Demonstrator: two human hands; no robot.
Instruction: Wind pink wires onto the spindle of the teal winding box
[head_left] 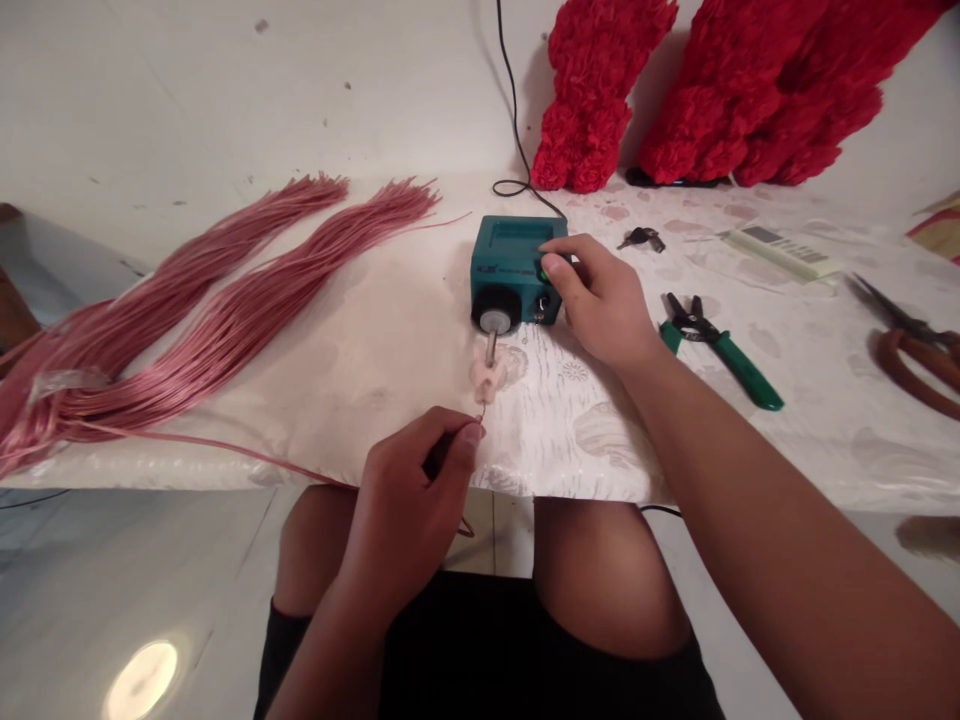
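A small teal box machine [501, 262] stands on the low white table [375, 350], with a round black front socket and a short metal shaft [491, 345] pointing toward me. A pink piece [487, 378] sits on the shaft's end. My right hand [600, 300] rests on the box's right side, fingers curled, thumb on a green button. My left hand [416, 480] is pinched on a thin pink wire [225, 447] that runs up to the pink piece and trails off to the left.
Two long bundles of pink wire [225, 300] lie across the table's left. Green-handled pliers [716, 345], keys [641, 238], a remote control [784, 250] and brown-handled scissors [911, 350] lie at the right. Red flower shapes [675, 90] lean on the wall. A black cable [514, 110] runs to the box.
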